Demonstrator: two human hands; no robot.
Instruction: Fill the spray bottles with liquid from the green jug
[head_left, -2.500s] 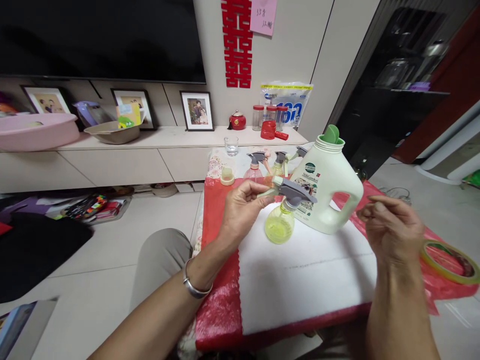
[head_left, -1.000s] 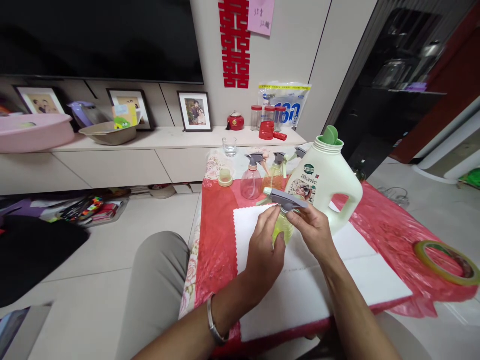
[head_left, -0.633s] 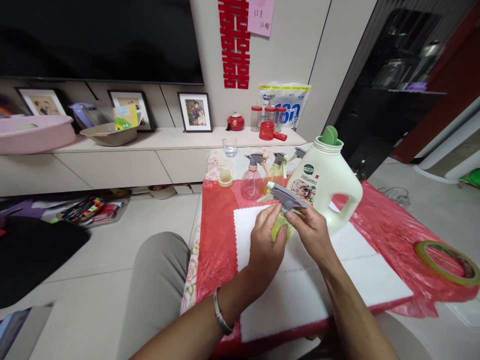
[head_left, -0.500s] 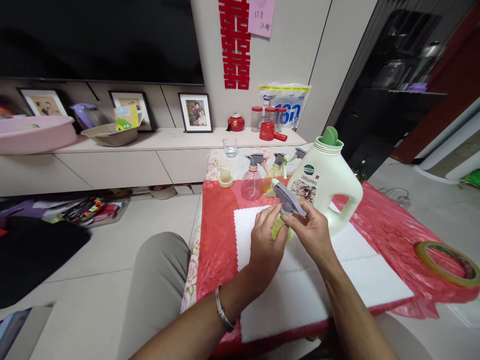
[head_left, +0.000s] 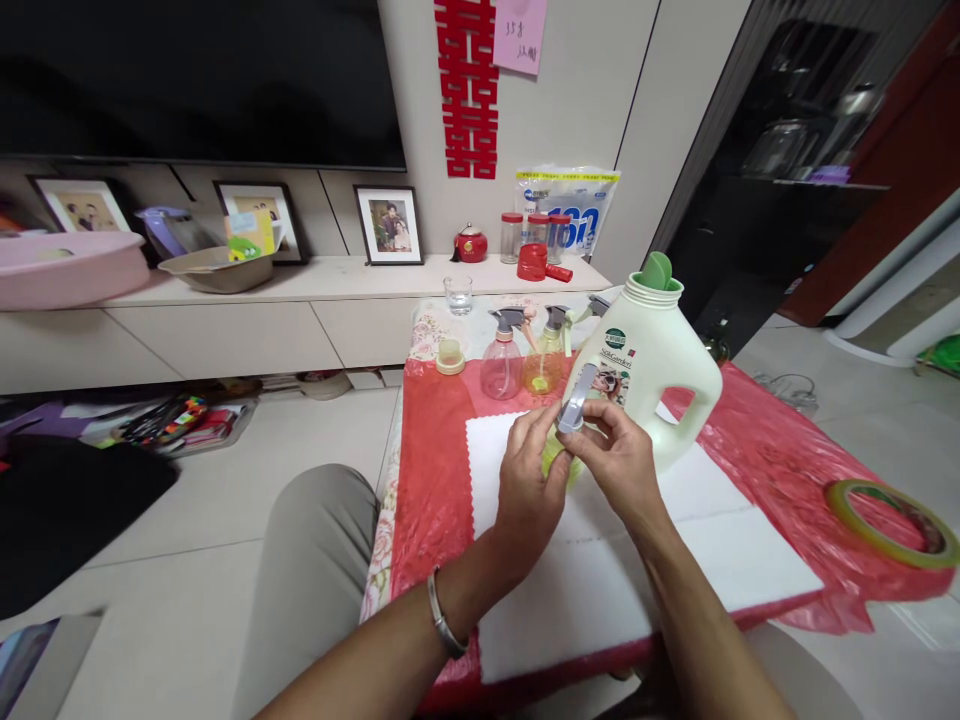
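Note:
Both hands are on a small yellow spray bottle (head_left: 558,458) over the white mat (head_left: 570,580). My left hand (head_left: 531,470) wraps round its body and neck from the left. From the right, my right hand (head_left: 615,450) grips the grey spray head (head_left: 576,398) at its collar with thumb and fingers. The spray head sits on the bottle's neck; fingers hide much of the yellow body. Just behind stands a large pale green jug (head_left: 645,350) with a green spout, its label facing me. A pink spray bottle (head_left: 502,365) and another yellow spray bottle (head_left: 544,362) stand behind to the left.
A cream cap (head_left: 450,357) rests on the red plastic sheet (head_left: 431,470), and a glass (head_left: 458,295) stands farther back. A roll of tape (head_left: 844,500) lies at the right. Jars, a red pot (head_left: 470,243) and picture frames line the cabinet.
The grey spray head has turned on the bottle, from pointing to the left to lying more lengthwise away from me. My right fingers have shifted with it; the left hand holds its place.

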